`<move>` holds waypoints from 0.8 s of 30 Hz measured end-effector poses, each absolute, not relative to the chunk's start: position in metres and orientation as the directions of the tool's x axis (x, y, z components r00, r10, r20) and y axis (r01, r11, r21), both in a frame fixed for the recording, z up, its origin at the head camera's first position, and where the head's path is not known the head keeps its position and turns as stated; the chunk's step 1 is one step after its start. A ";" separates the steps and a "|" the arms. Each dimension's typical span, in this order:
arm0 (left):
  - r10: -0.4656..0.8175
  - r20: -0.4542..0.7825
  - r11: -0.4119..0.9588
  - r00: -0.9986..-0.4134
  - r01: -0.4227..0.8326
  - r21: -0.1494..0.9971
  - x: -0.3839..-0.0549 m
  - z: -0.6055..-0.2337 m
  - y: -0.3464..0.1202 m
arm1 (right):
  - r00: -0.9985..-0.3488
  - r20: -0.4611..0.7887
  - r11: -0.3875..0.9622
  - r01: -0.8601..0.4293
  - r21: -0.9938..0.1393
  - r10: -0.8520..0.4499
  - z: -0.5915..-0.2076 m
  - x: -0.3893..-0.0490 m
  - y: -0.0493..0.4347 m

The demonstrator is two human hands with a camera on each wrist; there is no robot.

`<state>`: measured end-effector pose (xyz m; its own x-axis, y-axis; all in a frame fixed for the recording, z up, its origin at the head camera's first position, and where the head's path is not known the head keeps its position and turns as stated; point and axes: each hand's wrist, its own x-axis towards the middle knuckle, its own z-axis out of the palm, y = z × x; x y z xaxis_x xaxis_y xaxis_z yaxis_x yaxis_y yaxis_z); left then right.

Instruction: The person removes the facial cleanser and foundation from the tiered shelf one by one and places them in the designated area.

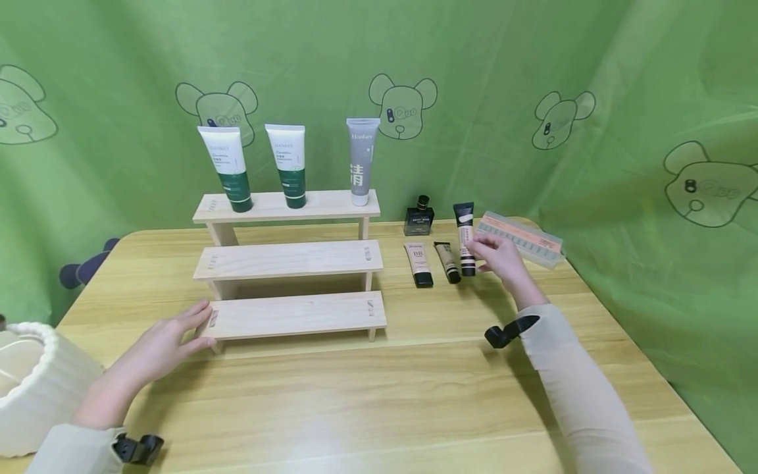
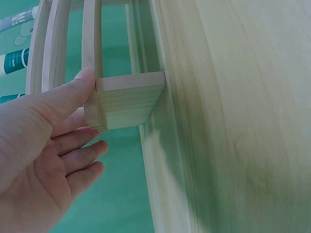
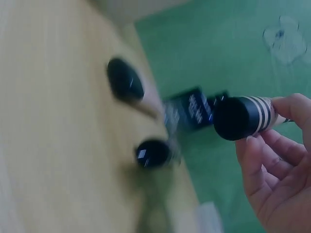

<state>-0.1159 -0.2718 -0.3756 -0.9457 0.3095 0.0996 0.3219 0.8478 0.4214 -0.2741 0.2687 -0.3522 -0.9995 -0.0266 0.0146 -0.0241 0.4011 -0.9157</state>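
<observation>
My left hand [image 1: 156, 345] grips the left end of the lowest shelf on a three-step wooden display rack [image 1: 290, 316], thumb at the front edge. In the left wrist view its other fingers hang loosely below the shelf [image 2: 92, 53]. A slim cosmetic tube [image 1: 464, 234] with a black cap and pale stripes is pinched in my right hand [image 1: 500, 258]. The right wrist view shows this tube's cap [image 3: 235, 119] raised off the table. Beside it lie a gold-toned tube [image 1: 447, 261] and a pink BB cream tube [image 1: 418, 260].
Two white-and-green tubes [image 1: 226, 164] and a grey tube [image 1: 361, 161] stand on the rack's top step. A black perfume bottle [image 1: 418, 220] stands behind the small tubes. At right lies a flat translucent box [image 1: 524, 238]; a white ribbed container [image 1: 50, 388] stands at far left.
</observation>
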 end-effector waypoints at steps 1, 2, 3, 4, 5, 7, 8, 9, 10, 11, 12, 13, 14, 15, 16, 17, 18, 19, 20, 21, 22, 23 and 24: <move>0.309 0.099 0.848 -0.946 0.321 0.422 -0.116 -0.375 -0.272 | -1.000 0.007 0.409 -0.016 -0.912 -0.022 -0.356 -0.276 0.273; 0.308 0.097 0.848 -0.946 0.319 0.422 -0.116 -0.375 -0.271 | -1.000 -0.006 0.412 -0.002 -0.911 -0.017 -0.360 -0.278 0.277; 0.307 0.095 0.849 -0.947 0.318 0.423 -0.116 -0.375 -0.271 | -1.000 -0.016 0.408 0.010 -0.913 -0.012 -0.363 -0.280 0.280; 0.307 0.094 0.848 -0.947 0.317 0.424 -0.116 -0.374 -0.271 | -1.000 -0.029 0.406 0.024 -0.914 -0.006 -0.367 -0.282 0.283; 0.307 0.093 0.848 -0.947 0.316 0.425 -0.116 -0.374 -0.271 | -0.999 -0.039 0.406 0.035 -0.913 -0.001 -0.371 -0.284 0.286; 0.308 0.093 0.847 -0.947 0.317 0.426 -0.115 -0.374 -0.271 | -0.998 -0.061 0.401 0.058 -0.914 0.005 -0.379 -0.289 0.292; 0.308 0.093 0.847 -0.947 0.317 0.426 -0.115 -0.373 -0.271 | -0.997 -0.072 0.400 0.069 -0.914 0.007 -0.383 -0.291 0.294; 0.309 0.093 0.847 -0.947 0.318 0.426 -0.115 -0.373 -0.271 | -0.997 -0.082 0.401 0.078 -0.913 0.009 -0.386 -0.292 0.295; 0.309 0.093 0.847 -0.947 0.318 0.426 -0.115 -0.373 -0.270 | -0.996 -0.088 0.408 0.083 -0.909 0.008 -0.389 -0.294 0.297; 0.309 0.093 0.847 -0.946 0.318 0.426 -0.115 -0.373 -0.271 | -0.996 -0.094 0.411 0.089 -0.907 0.008 -0.391 -0.296 0.298; 0.309 0.093 0.847 -0.947 0.318 0.426 -0.115 -0.373 -0.271 | -0.995 -0.101 0.415 0.095 -0.905 0.006 -0.393 -0.297 0.299; 0.308 0.092 0.847 -0.947 0.317 0.426 -0.115 -0.373 -0.271 | -0.994 -0.110 0.422 0.103 -0.901 0.009 -0.395 -0.299 0.300; 0.308 0.092 0.848 -0.947 0.317 0.426 -0.115 -0.373 -0.271 | -0.993 -0.120 0.430 0.113 -0.896 0.010 -0.396 -0.299 0.301; 0.307 0.092 0.848 -0.947 0.316 0.426 -0.115 -0.373 -0.271 | -0.992 -0.128 0.437 0.122 -0.891 0.016 -0.397 -0.300 0.301; 0.307 0.093 0.848 -0.947 0.316 0.426 -0.115 -0.373 -0.270 | -0.991 -0.136 0.448 0.130 -0.885 0.019 -0.399 -0.301 0.302; 0.306 0.092 0.848 -0.947 0.316 0.425 -0.115 -0.373 -0.270 | -0.989 -0.144 0.459 0.141 -0.877 0.028 -0.399 -0.302 0.303; 0.306 0.092 0.849 -0.948 0.315 0.425 -0.115 -0.373 -0.270 | -0.988 -0.153 0.476 0.149 -0.867 0.030 -0.400 -0.303 0.304; 0.306 0.092 0.848 -0.948 0.315 0.425 -0.115 -0.373 -0.270 | -0.986 -0.162 0.488 0.160 -0.858 0.039 -0.401 -0.304 0.304; 0.306 0.093 0.849 -0.947 0.316 0.424 -0.115 -0.373 -0.270 | -0.985 -0.169 0.504 0.166 -0.848 0.039 -0.401 -0.305 0.305; 0.306 0.094 0.849 -0.947 0.316 0.424 -0.115 -0.373 -0.270 | -0.983 -0.177 0.512 0.175 -0.841 0.044 -0.401 -0.306 0.306; 0.306 0.095 0.849 -0.947 0.317 0.423 -0.115 -0.373 -0.270 | -0.982 -0.185 0.524 0.180 -0.833 0.043 -0.401 -0.307 0.306; 0.305 0.096 0.850 -0.947 0.317 0.422 -0.115 -0.374 -0.271 | -0.981 -0.191 0.534 0.185 -0.825 0.044 -0.402 -0.308 0.307; 0.305 0.097 0.850 -0.947 0.317 0.421 -0.115 -0.374 -0.271 | -0.980 -0.196 0.546 0.187 -0.816 0.042 -0.402 -0.309 0.307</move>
<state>-0.1151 -0.2706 -0.3739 -0.9472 0.3054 0.0971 0.3172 0.8500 0.4205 -0.3085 0.3073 -0.4017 -0.9796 0.0420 -0.1963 0.1870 0.5463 -0.8164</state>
